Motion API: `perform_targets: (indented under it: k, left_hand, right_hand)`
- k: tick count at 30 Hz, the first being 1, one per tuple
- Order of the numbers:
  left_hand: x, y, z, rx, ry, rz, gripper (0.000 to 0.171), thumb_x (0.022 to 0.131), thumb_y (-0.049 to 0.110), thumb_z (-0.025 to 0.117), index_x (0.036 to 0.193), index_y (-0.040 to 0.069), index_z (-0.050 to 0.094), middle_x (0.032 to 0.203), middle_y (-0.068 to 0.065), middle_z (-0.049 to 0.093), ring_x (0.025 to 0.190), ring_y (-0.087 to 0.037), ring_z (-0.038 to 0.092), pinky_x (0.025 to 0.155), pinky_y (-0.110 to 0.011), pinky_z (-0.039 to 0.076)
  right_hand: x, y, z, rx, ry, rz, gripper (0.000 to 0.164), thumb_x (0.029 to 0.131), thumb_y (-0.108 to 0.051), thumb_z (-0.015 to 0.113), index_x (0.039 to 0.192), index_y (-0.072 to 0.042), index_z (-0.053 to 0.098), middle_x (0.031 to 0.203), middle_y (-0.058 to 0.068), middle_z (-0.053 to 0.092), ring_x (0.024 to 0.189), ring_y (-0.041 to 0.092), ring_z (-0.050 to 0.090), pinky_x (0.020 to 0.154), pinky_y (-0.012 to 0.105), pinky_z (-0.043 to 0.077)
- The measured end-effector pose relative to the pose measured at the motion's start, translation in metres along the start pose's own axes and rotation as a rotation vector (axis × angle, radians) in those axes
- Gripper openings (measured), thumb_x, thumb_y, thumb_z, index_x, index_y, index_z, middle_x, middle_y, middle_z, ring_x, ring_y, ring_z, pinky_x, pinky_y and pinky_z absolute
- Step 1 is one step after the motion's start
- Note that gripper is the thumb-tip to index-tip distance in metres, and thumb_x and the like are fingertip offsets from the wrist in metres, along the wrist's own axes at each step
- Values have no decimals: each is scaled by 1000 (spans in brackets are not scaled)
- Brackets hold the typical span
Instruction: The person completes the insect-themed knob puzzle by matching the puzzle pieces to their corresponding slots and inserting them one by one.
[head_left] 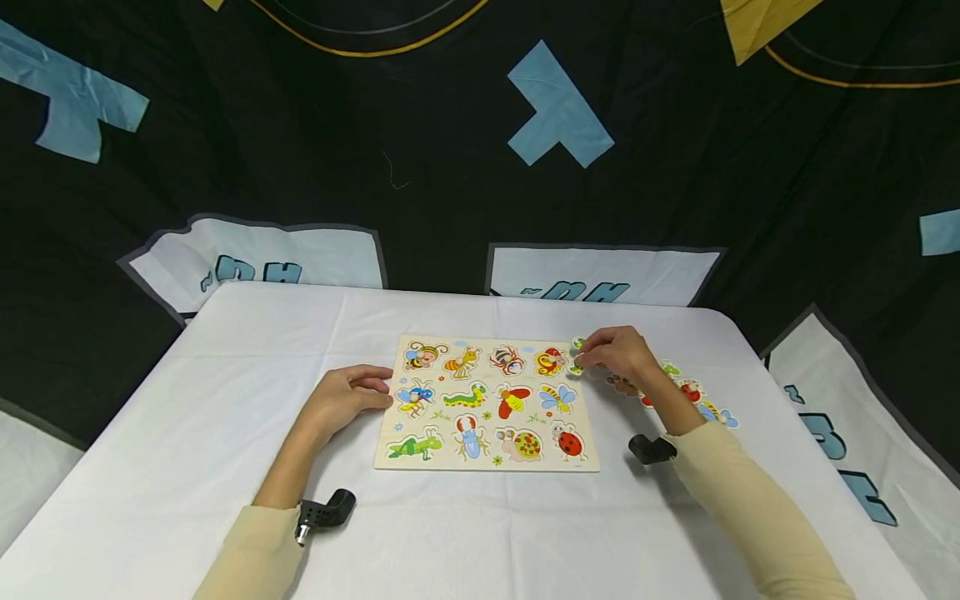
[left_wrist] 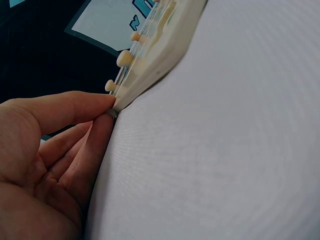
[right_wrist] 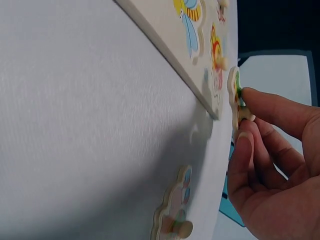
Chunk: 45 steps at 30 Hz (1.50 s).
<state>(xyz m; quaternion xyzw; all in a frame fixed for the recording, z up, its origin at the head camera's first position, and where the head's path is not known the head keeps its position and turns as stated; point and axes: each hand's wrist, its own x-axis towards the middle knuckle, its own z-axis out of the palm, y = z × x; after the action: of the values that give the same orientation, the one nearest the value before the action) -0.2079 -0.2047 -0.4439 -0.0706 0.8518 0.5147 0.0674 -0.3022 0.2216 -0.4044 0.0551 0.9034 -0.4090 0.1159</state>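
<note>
A wooden peg puzzle board (head_left: 517, 466) printed with colourful insects lies flat on the white table. My left hand (head_left: 341, 400) pinches the board's left edge between thumb and fingers; in the left wrist view, small wooden knobs (left_wrist: 124, 58) stand up from the board. My right hand (head_left: 618, 354) holds a puzzle piece (right_wrist: 233, 92) with green on its face, gripping it around its wooden knob with thumb and fingertips. That piece is raised just beyond the board's upper right edge. My fingers partly cover its picture.
Several loose puzzle pieces lie right of the board, among them a red one (head_left: 691, 389) and a blue-winged one (head_left: 717, 415); my right forearm partly covers the group. White cloth covers the table (head_left: 450, 542). A dark printed curtain (head_left: 420, 183) hangs behind it.
</note>
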Motion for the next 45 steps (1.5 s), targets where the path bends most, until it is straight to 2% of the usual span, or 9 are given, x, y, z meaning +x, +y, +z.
perform_targets:
  k: [2,6,9,12,18,24,32,45]
  left_hand:
    - [0,0,0,-4,2,-5,52,82,15,81,131,10,67,102,-3,73,88,-11,66,78,-22,48]
    - [0,0,1,-9,-3,4,52,82,15,81,131,9,67,103,-4,73,88,-11,66,78,-21,49]
    - [0,0,0,-1,-4,11,51,82,15,81,131,9,67,104,-5,73,89,-11,66,79,-23,49]
    - [0,0,0,6,3,9,51,82,15,81,131,10,67,104,-4,73,89,-11,66,80,-23,48]
    - [-1,1,0,-5,-2,15,52,82,15,82,131,8,67,104,-6,73,87,-9,66,79,-23,48]
    - [-1,1,0,3,1,15,52,82,16,82,131,9,67,104,-5,74,87,-9,66,80,-23,48]
    - [0,0,0,4,2,12,51,82,16,82,131,9,67,103,-4,74,88,-9,66,80,-22,47]
    - [0,1,1,-9,6,-4,53,82,17,82,132,8,66,103,-4,73,87,-10,64,78,-23,48]
  right_hand:
    - [-1,-1,2,1,-2,-23,19,82,-22,81,97,-11,74,87,5,64,79,27,53,49,32,35]
    - [-2,-2,7,1,-11,-103,16,80,-17,82,91,-8,75,81,3,65,76,22,54,56,32,41]
    - [-3,-5,13,4,-16,-150,16,79,-16,82,90,-6,75,81,2,68,77,19,56,67,33,47]
    - [-4,-10,19,3,-21,-158,17,79,-16,83,89,-6,74,84,3,70,79,19,56,72,34,49]
    - [-8,-24,33,-30,-30,-154,18,78,-21,85,87,-10,74,87,4,69,82,21,55,68,30,43]
    - [-12,-36,45,-20,-70,-183,15,78,-19,84,84,-10,74,84,3,72,76,20,54,64,30,42]
    - [-13,-43,59,-60,-75,-230,19,76,-25,86,79,-12,73,73,0,64,75,18,53,65,30,38]
    - [-20,-56,80,-27,-122,-269,18,75,-23,88,77,-13,74,70,-1,67,69,17,51,62,29,38]
